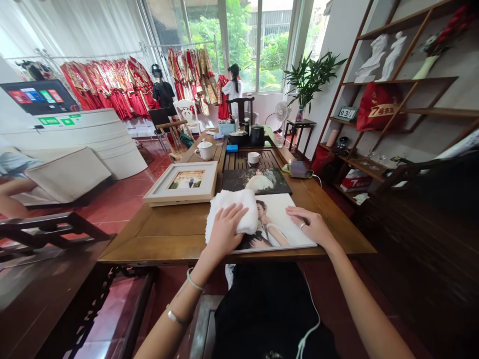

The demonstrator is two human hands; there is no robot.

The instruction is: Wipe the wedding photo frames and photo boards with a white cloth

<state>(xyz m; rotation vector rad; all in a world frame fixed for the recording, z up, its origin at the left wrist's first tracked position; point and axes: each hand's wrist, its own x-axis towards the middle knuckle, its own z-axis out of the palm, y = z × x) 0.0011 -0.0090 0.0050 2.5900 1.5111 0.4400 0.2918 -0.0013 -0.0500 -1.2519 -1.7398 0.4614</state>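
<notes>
A glossy portrait photo panel [279, 225] lies flat at the near edge of the wooden table. My left hand [225, 230] rests on a folded white towel [243, 199], thumb and fingers curved over it. The towel covers the panel's left part. At the panel's right side, my right hand [310, 225] lies with its fingers stretched out, touching the surface near the edge. Just beyond is a dark photo panel [269, 179] with a pale dress on it. To the left, a pale-framed picture [182, 182] lies face up on the table.
A white lidded teapot [204, 149], a white cup [253, 158] on a slatted tea tray [239, 162], and a phone [299, 168] with a cable stand farther back. Two people are near racks of red garments [108, 87]. Shelves [400, 82] stand at right.
</notes>
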